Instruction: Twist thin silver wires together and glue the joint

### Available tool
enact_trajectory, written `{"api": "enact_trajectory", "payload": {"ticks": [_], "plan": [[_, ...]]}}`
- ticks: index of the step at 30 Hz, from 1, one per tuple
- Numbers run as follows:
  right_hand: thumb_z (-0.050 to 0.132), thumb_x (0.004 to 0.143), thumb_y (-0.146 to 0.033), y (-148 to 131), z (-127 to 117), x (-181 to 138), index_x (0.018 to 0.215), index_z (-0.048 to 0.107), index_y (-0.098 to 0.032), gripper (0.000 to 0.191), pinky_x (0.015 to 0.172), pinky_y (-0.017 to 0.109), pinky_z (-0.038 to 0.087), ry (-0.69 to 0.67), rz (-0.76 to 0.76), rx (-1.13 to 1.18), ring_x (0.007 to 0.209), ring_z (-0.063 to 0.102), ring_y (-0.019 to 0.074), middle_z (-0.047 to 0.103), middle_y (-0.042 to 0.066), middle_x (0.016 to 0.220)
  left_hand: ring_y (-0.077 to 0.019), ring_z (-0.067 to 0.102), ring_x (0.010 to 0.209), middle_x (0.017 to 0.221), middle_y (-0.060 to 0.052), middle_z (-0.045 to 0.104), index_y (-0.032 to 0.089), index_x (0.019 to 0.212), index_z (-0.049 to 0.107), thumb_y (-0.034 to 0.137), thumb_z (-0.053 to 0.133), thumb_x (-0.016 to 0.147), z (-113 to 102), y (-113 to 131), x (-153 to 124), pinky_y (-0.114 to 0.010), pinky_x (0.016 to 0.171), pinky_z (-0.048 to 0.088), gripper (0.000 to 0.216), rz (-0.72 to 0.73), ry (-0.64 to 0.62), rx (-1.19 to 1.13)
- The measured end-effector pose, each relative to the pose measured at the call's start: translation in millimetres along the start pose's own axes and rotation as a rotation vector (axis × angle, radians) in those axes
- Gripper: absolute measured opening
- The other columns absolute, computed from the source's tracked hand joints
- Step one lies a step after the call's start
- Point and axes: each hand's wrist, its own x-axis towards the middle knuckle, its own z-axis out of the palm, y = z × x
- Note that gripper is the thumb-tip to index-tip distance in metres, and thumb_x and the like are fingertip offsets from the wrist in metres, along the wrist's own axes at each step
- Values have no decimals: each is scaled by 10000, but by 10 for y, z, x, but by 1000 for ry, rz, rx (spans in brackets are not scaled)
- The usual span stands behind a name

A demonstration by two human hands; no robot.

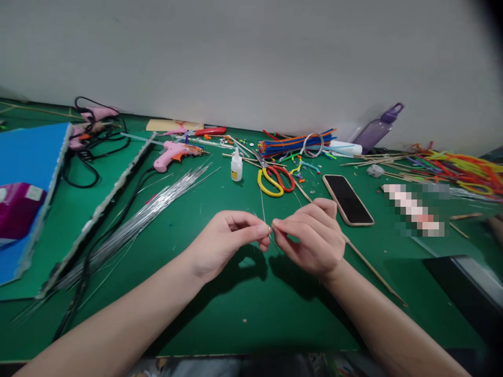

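Note:
My left hand (231, 238) and my right hand (314, 233) meet fingertip to fingertip just above the green table. Thumb and forefinger of the left are pinched on a thin wire (263, 204), which stands up from the grip. A tiny gold-coloured bit shows at the left fingertips. My right hand's fingers are closed in a pinch right beside it; what they hold is too small to make out. Behind the hands lie scissors (282, 180) with one yellow and one red handle. A small white glue bottle (236, 166) stands upright left of them.
A bundle of silvery wires (157, 209) and a pink glue gun (173, 155) lie left. Pipe cleaners (291, 144) sit at the back. Rightward are a phone (348, 200), a wooden stick (377, 272), a purple bottle (377, 131) and a dark flat object (463, 283).

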Motion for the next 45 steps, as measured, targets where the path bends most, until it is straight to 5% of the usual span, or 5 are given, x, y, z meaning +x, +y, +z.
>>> {"api": "enact_trajectory", "payload": {"ticks": [10, 18, 33, 40, 45], "plan": [[681, 768, -158, 68, -201, 69, 1025, 638, -256, 279, 711, 361, 445, 35, 24, 67, 651, 622, 145, 708, -17, 775, -95, 614, 649, 662, -7, 682, 150, 722, 724, 243, 753, 743, -12, 132, -1, -208, 674, 478, 100, 114, 107, -4], [674, 780, -140, 20, -42, 56, 957, 665, -182, 183, 647, 301, 535, -131, 76, 251, 699, 644, 150, 719, 42, 794, -95, 596, 664, 685, -8, 677, 149, 723, 707, 233, 749, 742, -30, 148, -14, -216, 710, 474, 96, 188, 205, 14], [625, 819, -121, -29, 82, -31, 892, 672, -180, 105, 612, 264, 518, -168, 189, 401, 654, 627, 118, 709, 28, 752, -90, 565, 627, 645, -6, 642, 139, 679, 699, 243, 752, 718, 43, 113, -16, -221, 678, 458, 123, 135, 222, -93], [657, 797, -148, -18, 11, 15, 919, 667, -176, 125, 612, 282, 531, -155, 151, 355, 675, 648, 141, 720, 45, 779, -95, 581, 648, 653, 3, 656, 160, 702, 700, 238, 725, 759, 14, 163, -43, -202, 661, 457, 100, 211, 211, 70], [625, 809, -146, -36, -90, 92, 932, 688, -200, 148, 632, 292, 546, -61, 255, 322, 702, 659, 150, 721, 43, 801, -102, 596, 643, 658, 0, 671, 164, 731, 708, 267, 720, 772, -18, 182, -45, -205, 663, 463, 111, 210, 213, 220]]}}
